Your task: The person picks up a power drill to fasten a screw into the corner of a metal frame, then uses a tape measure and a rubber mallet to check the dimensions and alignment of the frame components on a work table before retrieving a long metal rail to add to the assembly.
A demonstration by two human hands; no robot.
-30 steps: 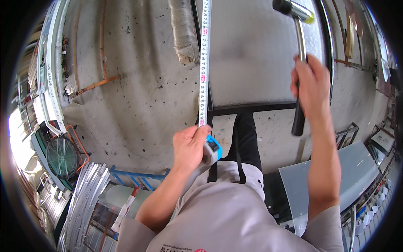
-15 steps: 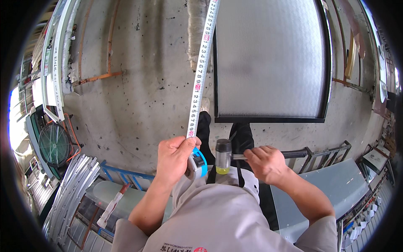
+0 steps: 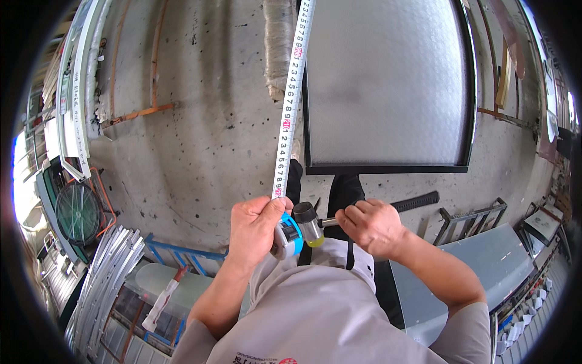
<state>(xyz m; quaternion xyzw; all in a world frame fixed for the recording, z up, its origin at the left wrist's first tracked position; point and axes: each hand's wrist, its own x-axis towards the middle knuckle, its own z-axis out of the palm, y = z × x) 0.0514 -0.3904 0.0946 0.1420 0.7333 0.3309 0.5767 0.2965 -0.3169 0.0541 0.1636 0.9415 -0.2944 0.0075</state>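
My left hand (image 3: 257,225) grips a blue and grey tape measure (image 3: 288,236), thumb at the mouth where the blade comes out. The white blade (image 3: 288,115) runs far ahead along the left edge of a dark-framed panel (image 3: 388,91) and leaves the view at the top. My right hand (image 3: 371,227) is closed around the shaft of a mallet (image 3: 311,223) with a black face, a silver body and a yellow-green face. The mallet's black handle end (image 3: 418,201) sticks out to the right. Its head is close beside the tape case; whether they touch I cannot tell.
A wrapped pale bundle (image 3: 278,48) lies left of the panel. On the left stand a green fan (image 3: 79,210), long white profiles (image 3: 79,91) and a heap of silver strips (image 3: 106,279). Behind me are a blue frame (image 3: 185,252) and a grey sheet (image 3: 464,282).
The mallet has moved left toward the tape case, its head tilting and its handle end swinging upward. My right hand shifted left and slightly forward. The left hand keeps its hold.
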